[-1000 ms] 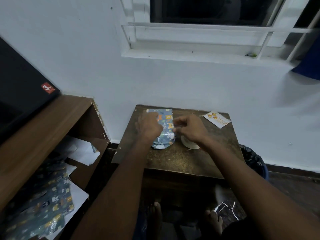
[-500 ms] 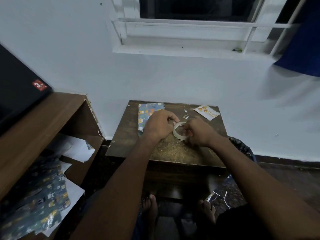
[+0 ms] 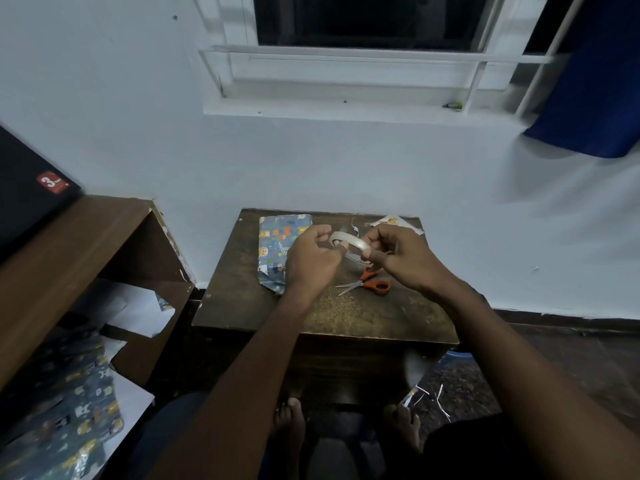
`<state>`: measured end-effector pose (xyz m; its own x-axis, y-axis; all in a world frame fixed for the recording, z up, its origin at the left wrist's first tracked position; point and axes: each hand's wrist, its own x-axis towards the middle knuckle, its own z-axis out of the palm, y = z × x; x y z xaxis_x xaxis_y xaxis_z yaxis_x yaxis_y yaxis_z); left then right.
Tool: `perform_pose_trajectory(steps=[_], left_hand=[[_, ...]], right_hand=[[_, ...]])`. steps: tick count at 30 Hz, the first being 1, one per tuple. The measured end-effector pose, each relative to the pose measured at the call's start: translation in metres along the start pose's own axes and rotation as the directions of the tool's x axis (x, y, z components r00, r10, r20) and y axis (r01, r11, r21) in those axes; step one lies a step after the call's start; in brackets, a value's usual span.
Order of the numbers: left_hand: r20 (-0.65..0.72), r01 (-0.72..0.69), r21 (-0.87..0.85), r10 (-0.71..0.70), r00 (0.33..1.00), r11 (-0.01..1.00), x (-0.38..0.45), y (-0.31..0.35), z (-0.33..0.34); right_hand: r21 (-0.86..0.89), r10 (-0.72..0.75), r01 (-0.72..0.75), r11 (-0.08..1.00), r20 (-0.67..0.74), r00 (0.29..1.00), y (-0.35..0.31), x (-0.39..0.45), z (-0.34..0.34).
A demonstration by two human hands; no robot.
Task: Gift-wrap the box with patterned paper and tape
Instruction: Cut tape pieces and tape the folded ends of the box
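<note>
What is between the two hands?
A roll of clear tape, held up between the left hand and right hand, in the head view.

Quick count: one small wooden table (image 3: pixel 263 306), one wrapped box (image 3: pixel 278 249) lying on it, one roll of clear tape (image 3: pixel 349 242) held up between two hands (left hand (image 3: pixel 311 263), right hand (image 3: pixel 403 263)), and one pair of orange-handled scissors (image 3: pixel 369 284). One scrap of printed paper (image 3: pixel 394 223) sits at the far right corner. On the side shelf (image 3: pixel 69 244), one loose sheet of patterned wrapping paper (image 3: pixel 62 420), plus two bare feet under the table.
</note>
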<state>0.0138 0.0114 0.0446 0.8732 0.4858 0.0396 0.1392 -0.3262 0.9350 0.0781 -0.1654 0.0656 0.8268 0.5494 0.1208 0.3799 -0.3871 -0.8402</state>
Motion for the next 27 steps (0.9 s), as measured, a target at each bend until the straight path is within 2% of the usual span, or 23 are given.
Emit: perform_pose_trajectory(steps=[4,9,16,27], left_hand=[[0.104,-0.018,-0.026,0.021,0.994,1.000,0.016,0.003,-0.006],[0.230,-0.022,-0.111,0.047,0.972,0.994,0.031,0.002,-0.016],[0.273,0.005,-0.148,0.036,0.961,0.989,0.036,0.005,-0.018],[0.244,0.041,-0.254,0.023,0.969,0.966,0.027,0.010,-0.009]], right_hand=[[0.127,0.053,-0.051,0.991,-0.013,0.998,0.007,0.002,-0.005],[0.154,0.034,-0.036,0.987,0.019,0.999,0.015,0.012,-0.008],[0.148,-0.017,0.012,0.989,0.031,0.999,0.022,0.020,-0.008],[0.106,-0.039,0.040,0.994,-0.006,0.999,0.028,0.018,-0.008]])
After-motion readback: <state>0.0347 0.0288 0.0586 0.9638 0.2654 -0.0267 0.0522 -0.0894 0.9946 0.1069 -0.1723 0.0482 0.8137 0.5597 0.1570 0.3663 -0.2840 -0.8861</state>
